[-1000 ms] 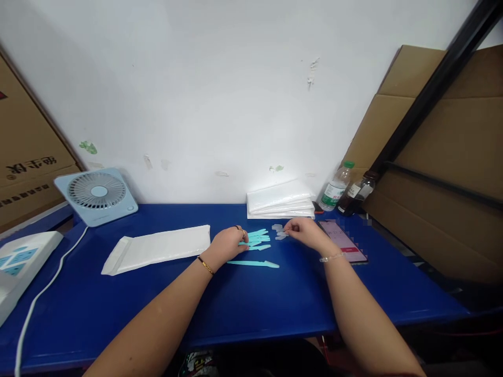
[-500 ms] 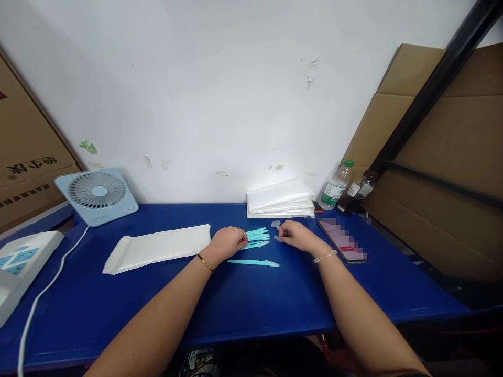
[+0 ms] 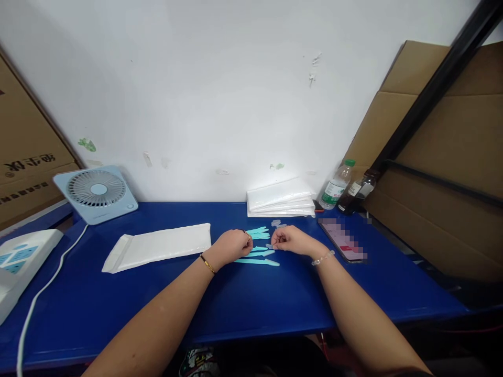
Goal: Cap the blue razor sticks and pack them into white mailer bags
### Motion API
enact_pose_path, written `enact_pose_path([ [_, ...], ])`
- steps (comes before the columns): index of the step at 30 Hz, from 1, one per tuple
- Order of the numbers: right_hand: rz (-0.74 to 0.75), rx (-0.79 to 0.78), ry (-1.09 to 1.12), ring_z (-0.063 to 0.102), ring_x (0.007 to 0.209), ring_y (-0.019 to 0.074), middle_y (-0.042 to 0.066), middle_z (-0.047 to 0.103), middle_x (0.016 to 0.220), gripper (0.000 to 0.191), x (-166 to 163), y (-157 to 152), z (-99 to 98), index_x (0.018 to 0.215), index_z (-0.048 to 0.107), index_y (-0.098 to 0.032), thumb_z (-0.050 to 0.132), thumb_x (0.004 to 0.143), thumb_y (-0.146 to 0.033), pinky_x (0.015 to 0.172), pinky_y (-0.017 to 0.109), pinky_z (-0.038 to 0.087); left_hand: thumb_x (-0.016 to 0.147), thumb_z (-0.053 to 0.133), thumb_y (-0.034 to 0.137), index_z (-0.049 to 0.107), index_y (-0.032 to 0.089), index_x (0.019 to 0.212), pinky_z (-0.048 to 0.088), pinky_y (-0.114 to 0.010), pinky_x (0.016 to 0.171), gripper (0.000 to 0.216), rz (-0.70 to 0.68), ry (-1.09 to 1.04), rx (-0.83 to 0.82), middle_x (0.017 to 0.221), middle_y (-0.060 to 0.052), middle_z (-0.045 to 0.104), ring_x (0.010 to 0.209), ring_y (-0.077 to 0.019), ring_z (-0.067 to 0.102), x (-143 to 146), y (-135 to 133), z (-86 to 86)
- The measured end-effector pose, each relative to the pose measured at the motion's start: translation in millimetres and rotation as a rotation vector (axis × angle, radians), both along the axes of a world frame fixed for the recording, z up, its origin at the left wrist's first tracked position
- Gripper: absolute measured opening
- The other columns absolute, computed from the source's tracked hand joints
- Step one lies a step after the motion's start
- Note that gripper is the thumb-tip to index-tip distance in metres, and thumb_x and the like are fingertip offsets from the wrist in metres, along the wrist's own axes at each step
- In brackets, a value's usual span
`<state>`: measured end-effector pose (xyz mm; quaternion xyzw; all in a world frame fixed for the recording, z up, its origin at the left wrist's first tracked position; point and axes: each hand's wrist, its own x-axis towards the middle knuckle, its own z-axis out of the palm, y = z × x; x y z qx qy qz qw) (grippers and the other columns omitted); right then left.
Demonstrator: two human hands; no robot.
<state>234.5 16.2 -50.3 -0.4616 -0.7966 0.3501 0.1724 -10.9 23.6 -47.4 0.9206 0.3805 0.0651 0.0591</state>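
My left hand (image 3: 234,246) is closed around the handle end of a turquoise eyebrow razor (image 3: 259,249), whose blade end points right. My right hand (image 3: 293,240) pinches a small clear blade cap (image 3: 269,246) right by that razor's tip; whether the two touch is hard to tell. Just below, another turquoise razor (image 3: 264,262) lies on the blue table, with one more close above it. Beyond my left fingers sits a small fan of razors (image 3: 259,233), partly covered by the hand. Loose clear caps (image 3: 276,223) lie above my right fingers.
A long white packet (image 3: 165,246) lies to the left, near a light-blue fan (image 3: 98,191) with a white cable. Folded white packets (image 3: 279,199) are stacked against the wall. On the right are a phone (image 3: 341,241), a water bottle (image 3: 336,186) and a dark-liquid bottle (image 3: 356,195).
Both hands have shifted slightly toward me, my right one also a little left. The cap in my right fingers is now close to the razor tip. Another razor shows near the front one.
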Motion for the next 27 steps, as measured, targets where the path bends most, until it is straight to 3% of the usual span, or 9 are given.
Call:
enact_pose_path([
  [7,0.016,-0.021,0.021,0.057,0.065,0.0128,0.002,0.067,0.073,0.011,-16,-3,-3.3,0.079,0.067,-0.016,0.06,0.072,-0.021,0.058,0.022,0.043,0.082,0.048,0.021,0.066,0.017,0.075,0.04,-0.023,0.06,0.02,-0.015,-0.004,0.021,0.076,-0.006,0.068,0.067,-0.0156,0.06,5,-6,2.2],
  [12,0.055,-0.033,0.015,0.056,0.061,0.0131,0.002,0.067,0.071,0.013,-15,-5,2.4,0.079,0.069,-0.017,0.062,0.073,-0.026,0.056,0.023,0.042,0.085,0.049,0.026,0.067,0.019,0.078,0.041,-0.023,0.064,0.02,-0.045,-0.064,-0.082,0.079,-0.004,0.068,0.072,-0.0154,0.061,5,-6,1.6],
  [14,-0.021,0.035,0.034,0.057,0.063,0.0141,0.003,0.068,0.073,0.015,-1,-2,5.4,0.081,0.069,-0.017,0.06,0.074,-0.027,0.059,0.024,0.043,0.085,0.053,0.031,0.068,0.02,0.089,0.043,-0.024,0.07,0.019,-0.006,-0.114,-0.085,0.09,-0.004,0.068,0.081,-0.0166,0.061,0,0,-0.6],
  [18,-0.342,0.285,-0.028,0.056,0.066,0.0157,0.006,0.066,0.078,0.017,35,10,5.8,0.085,0.068,-0.015,0.056,0.075,-0.023,0.063,0.027,0.044,0.084,0.057,0.03,0.065,0.02,0.105,0.043,-0.027,0.084,0.025,0.13,-0.155,0.005,0.107,-0.006,0.064,0.099,-0.02,0.058,-10,15,-5.9],
  [21,-0.362,0.322,-0.105,0.056,0.068,0.0161,0.005,0.065,0.08,0.015,46,16,-1.2,0.082,0.068,-0.016,0.061,0.071,-0.023,0.064,0.028,0.044,0.084,0.056,0.028,0.067,0.02,0.094,0.043,-0.027,0.08,0.017,0.151,-0.112,0.0,0.099,-0.005,0.065,0.095,-0.0195,0.058,-12,19,-6.2],
  [27,-0.259,0.313,-0.17,0.058,0.067,0.016,0.004,0.065,0.075,0.013,21,17,-11.0,0.078,0.066,-0.016,0.066,0.072,-0.029,0.061,0.026,0.042,0.087,0.046,0.022,0.067,0.019,0.08,0.04,-0.027,0.073,0.023,0.13,-0.065,0.084,0.086,-0.005,0.067,0.082,-0.0177,0.06,-6,10,4.7],
])
